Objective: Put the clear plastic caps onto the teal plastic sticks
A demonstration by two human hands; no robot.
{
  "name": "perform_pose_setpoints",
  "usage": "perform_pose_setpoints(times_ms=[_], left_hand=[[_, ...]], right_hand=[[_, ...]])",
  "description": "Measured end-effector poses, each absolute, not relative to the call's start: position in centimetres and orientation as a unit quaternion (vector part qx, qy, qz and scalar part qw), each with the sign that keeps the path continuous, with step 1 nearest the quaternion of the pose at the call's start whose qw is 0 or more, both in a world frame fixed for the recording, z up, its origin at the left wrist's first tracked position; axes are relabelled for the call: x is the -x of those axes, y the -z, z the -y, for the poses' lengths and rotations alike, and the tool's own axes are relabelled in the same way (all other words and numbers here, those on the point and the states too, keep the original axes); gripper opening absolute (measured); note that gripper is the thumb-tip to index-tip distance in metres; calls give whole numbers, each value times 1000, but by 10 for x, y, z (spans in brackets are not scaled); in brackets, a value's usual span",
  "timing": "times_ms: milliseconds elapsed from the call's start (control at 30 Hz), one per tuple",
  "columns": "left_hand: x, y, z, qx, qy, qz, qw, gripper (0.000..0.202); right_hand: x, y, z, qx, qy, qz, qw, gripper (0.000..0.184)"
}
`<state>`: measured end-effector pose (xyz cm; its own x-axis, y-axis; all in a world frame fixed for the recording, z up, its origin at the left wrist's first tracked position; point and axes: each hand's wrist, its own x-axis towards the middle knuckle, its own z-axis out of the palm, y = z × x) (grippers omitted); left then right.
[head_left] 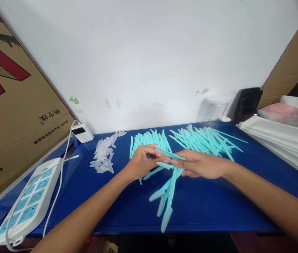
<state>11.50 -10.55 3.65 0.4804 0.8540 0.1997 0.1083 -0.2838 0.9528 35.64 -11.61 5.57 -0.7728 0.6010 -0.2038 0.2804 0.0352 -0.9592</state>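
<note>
Blue tabletop [217,200] below; turquoise sticks [172,188] held between hands [203,164].

Both hands [142,161] [204,164] hold teal sticks [169,202] over blue tbl [127,207], w/ translucent pcs [103,151] to L.

Left forearm [93,207] and right forearm [264,196] angled inward, left fingers [150,149] and right fingers [187,154] curled, close together

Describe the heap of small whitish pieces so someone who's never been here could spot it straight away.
Start at the blue table below the white wall, and go to its left half. Between the white power strip and the turquoise sticks lies a loose heap of small whitish pieces. They look see-through, shorter than the sticks, and without their turquoise colour.
</note>
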Motion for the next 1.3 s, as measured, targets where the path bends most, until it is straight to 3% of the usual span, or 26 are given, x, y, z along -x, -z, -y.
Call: perform_pose_setpoints(times_ms=[233, 367, 533, 700, 967, 1133, 1300], left_hand=[[-98, -50, 102, -715, -378, -385, 444, 56], [-87, -52, 96, -703, -300, -394, 511, 63], [-92, -45, 96, -628, -336, -367, 598, 56], [-103, -47, 106, -570, -371, -353, 643, 69], [-116, -44, 116, -519, -470, -410, 584, 52], [-112, -50, 118, -501, -461, -390, 620, 55], [-113, -49, 120, -539, -489, -380, 570, 47]], right_hand=[[-367, -54, 103, 295, -672, 636, 238, 47], [-372, -53, 97, 307, -660, 603, 328, 45], [-366, -51, 98, 301, -645, 620, 330, 42], [-356, -47, 102, 339, -624, 596, 374, 46], [-341, -30, 105, 336, -602, 598, 408, 45], [-336, -25, 109, 354, -585, 589, 430, 44], [-332, -24, 111, 386, -558, 569, 464, 45]])
